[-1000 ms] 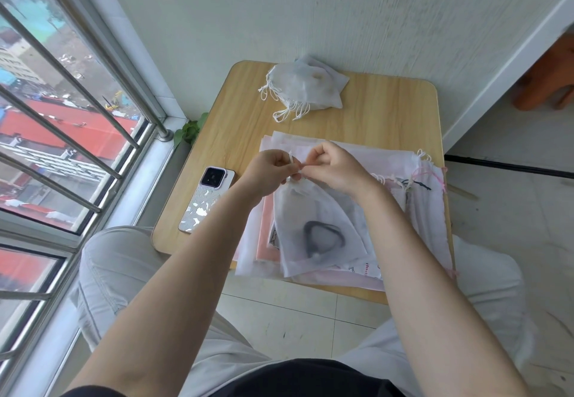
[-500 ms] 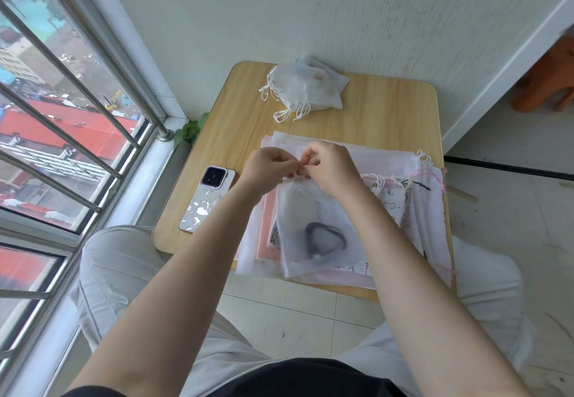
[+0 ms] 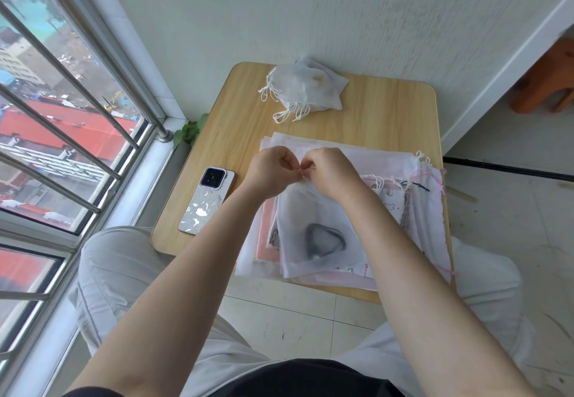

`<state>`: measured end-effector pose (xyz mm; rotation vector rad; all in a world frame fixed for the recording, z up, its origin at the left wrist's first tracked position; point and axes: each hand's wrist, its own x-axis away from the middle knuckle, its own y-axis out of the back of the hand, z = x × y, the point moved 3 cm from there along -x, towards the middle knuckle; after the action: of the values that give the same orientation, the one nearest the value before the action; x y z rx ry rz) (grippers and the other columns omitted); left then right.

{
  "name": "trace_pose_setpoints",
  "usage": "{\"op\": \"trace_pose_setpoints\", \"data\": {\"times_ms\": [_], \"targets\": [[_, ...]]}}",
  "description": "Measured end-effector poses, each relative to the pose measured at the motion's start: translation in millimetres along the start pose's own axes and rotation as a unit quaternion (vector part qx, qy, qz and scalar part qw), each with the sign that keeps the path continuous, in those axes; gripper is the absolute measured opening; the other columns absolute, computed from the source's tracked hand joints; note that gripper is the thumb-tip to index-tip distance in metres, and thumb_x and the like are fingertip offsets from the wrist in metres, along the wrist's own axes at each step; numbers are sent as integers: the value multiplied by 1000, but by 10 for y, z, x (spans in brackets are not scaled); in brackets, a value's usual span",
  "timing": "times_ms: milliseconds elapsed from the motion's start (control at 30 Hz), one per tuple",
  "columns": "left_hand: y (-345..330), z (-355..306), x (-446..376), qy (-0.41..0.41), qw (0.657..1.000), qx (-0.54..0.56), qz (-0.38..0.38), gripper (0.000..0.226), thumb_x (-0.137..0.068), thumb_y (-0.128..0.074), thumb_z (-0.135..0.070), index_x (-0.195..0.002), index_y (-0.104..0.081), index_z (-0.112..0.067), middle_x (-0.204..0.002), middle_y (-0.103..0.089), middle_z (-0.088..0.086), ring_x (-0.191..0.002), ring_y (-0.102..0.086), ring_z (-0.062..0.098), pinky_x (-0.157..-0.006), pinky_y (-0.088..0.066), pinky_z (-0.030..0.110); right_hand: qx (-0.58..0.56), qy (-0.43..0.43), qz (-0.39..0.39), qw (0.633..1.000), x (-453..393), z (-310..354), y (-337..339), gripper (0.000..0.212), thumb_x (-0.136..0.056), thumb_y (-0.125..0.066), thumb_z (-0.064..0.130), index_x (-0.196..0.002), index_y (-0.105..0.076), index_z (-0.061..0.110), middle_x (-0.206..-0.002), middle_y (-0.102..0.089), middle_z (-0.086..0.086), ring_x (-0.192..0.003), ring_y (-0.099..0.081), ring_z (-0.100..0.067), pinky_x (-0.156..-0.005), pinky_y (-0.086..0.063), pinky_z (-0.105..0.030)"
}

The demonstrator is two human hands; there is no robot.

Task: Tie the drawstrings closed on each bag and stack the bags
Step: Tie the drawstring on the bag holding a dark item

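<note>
One phone (image 3: 206, 200) is seen lying face down on the wooden table (image 3: 382, 117), well to the left of the fingers; no brand can be read on its patterned case. The left hand (image 3: 269, 173) and the right hand (image 3: 329, 173) are held knuckle to knuckle, their fingers curled tight and pinched on the drawstring (image 3: 300, 173) at the gathered mouth of one sheer white bag (image 3: 310, 229), which hangs just below the fingertips. The string itself is nearly hidden between the fingers. Inside the bag one dark looped object (image 3: 324, 241) is blurred by the fabric and cannot be identified. Beneath it a flat pile of bags (image 3: 416, 210) is spread; small printed figures and a scrap of red lettering are too small to read, and the number of bags cannot be counted. Beyond the fingers, a stack of tied bags (image 3: 306, 89) is seen near the wall.
</note>
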<state>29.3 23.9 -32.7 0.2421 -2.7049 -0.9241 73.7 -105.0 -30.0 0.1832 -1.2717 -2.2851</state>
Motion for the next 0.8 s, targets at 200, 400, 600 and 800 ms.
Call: {"op": "trace_pose_setpoints", "data": {"times_ms": [200, 400, 600, 800], "targets": [[18, 4, 52, -83, 994, -68, -7, 17, -80, -69, -10, -76, -56, -20, -74, -57, -15, -71, -51, 6, -59, -34, 8, -78, -39, 121, 989, 6, -48, 16, 22, -100, -52, 23, -91, -65, 6, -92, -66, -8, -87, -60, -23, -74, -47, -32], [-30, 56, 80, -159, 979, -113, -53, 6, -82, -70, -11, -84, -67, -15, -86, -59, -8, -85, -50, 13, -75, -50, 35, -434, -158, 213, 861, 41, -205, -115, 28, -101, -48, 10, -73, -49, 10, -62, -38, -3, -52, -36, -12, -46, -26, -23], [-42, 104, 158, -128, 984, -83, -96, 13, -77, -76, -26, -88, -75, -20, -97, -46, -1, -94, -50, 17, -77, -48, 30, -483, -203, 207, 826, 48, -265, -164, 22, -98, -53, 12, -76, -55, 9, -60, -42, -2, -51, -38, -12, -46, -26, -22], [-38, 49, 177, -105, 982, -91, -127, 22, -77, -81, -37, -86, -76, -17, -92, -47, -4, -87, -51, 14, -68, -46, 29, -492, -199, 175, 829, 39, -269, -166, 16, -93, -62, 11, -78, -62, 6, -62, -45, -3, -53, -38, -12, -45, -28, -22]]}}
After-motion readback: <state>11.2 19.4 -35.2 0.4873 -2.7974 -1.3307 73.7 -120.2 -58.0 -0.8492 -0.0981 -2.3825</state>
